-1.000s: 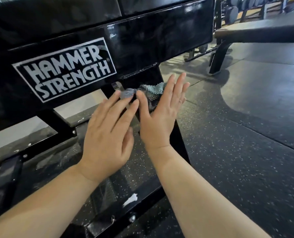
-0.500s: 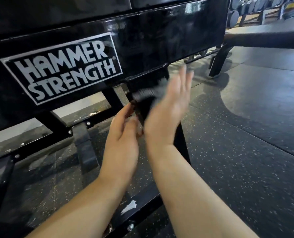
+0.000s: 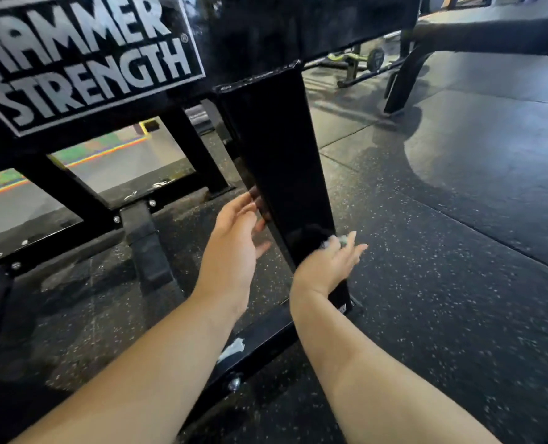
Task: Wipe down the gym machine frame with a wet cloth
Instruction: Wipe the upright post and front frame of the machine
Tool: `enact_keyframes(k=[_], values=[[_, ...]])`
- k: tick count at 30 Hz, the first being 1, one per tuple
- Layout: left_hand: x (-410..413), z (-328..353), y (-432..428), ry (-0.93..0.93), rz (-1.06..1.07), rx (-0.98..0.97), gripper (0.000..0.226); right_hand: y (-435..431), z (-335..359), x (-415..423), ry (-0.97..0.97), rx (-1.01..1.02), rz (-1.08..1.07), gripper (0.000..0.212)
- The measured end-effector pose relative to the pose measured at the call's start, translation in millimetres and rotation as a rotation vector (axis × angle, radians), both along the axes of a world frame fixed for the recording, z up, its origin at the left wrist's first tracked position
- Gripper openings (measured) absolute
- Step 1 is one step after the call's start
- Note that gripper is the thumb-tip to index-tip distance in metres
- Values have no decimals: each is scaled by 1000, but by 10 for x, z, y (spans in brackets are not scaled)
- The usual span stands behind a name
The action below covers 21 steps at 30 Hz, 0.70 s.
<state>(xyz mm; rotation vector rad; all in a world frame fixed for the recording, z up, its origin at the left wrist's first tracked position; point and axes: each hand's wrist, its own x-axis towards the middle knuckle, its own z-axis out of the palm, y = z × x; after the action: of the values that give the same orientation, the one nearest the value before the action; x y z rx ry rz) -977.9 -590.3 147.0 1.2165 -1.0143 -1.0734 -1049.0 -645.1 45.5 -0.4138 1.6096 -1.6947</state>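
My right fingers [image 3: 357, 249] are lying straight and spread, pressing the crumpled pale grey-green wet cloth [image 3: 333, 242] against the lower right edge of the glossy black steel upright leg [image 3: 282, 161] of the gym machine frame. Only a small blurred bit of the cloth is peeking out, just beyond the knuckles of my right hand [image 3: 325, 267]. My left hand [image 3: 232, 251] is holding nothing. Its fingers [image 3: 245, 201] are hanging loose and nearly straight just beside the leg's left edge, and I cannot tell whether they are touching it.

Above the leg, a white-bordered black label [image 3: 83, 59] on the black crossbeam [image 3: 266, 33] is showing "HAMMER STRENGTH" in white capitals with a small ® mark, its first letter cut by the picture's edge. A small sticker [image 3: 343, 308] at the leg's foot is too blurred to read. The leg is standing on a black base bar [image 3: 260, 341], which is carrying a white smear [image 3: 234, 347]. Dark speckled rubber floor [image 3: 458, 283] is spreading all around.
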Motion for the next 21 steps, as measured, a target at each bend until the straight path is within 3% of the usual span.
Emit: enact_keyframes(k=[4, 8, 10, 13, 15, 17, 21], values=[[5, -208, -33, -23, 37, 51, 28, 40, 598, 166, 207, -380, 12, 52], [56, -372, -6, -45, 1, 85, 30, 59, 73, 210, 502, -488, -36, 41], [75, -453, -14, -55, -29, 107, 31, 46, -482, 162, 410, -324, -2, 41], [45, -590, -14, -65, -84, 172, 35, 58, -1184, 6, 22, 153, 119, 47], [26, -652, -9, -82, -113, 194, 38, 13, -1326, -92, -208, 320, 122, 50], [35, -690, -32, -91, -121, 199, 41, -81, -1219, -101, -294, 357, 2, 49], [60, -757, -100, -39, -104, 190, 41, -126, -834, 48, -112, 23, -25, 47]])
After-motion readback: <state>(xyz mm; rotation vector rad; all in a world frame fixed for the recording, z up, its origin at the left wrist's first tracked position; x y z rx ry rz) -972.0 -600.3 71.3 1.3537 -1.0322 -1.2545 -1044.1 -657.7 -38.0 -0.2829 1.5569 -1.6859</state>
